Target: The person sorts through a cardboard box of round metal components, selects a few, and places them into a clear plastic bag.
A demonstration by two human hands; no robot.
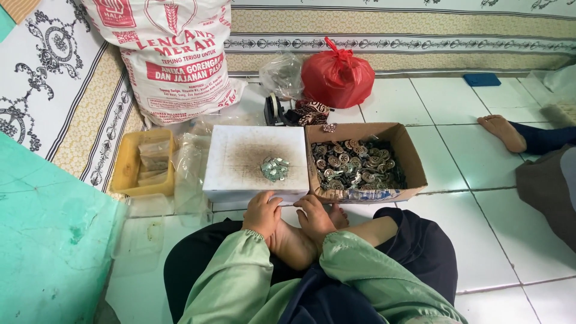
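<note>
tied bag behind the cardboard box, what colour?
Red: the knotted plastic bag behind the cardboard box, clearest in the head view.

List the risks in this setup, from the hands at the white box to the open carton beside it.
1. The small metal pieces lie loose in a pile on the flat white box with no rim; a nudge from the left hand or right hand at its near edge may scatter them onto the tiles.
2. The cardboard carton is full of round pieces; a bump might tip or spill it.
</note>
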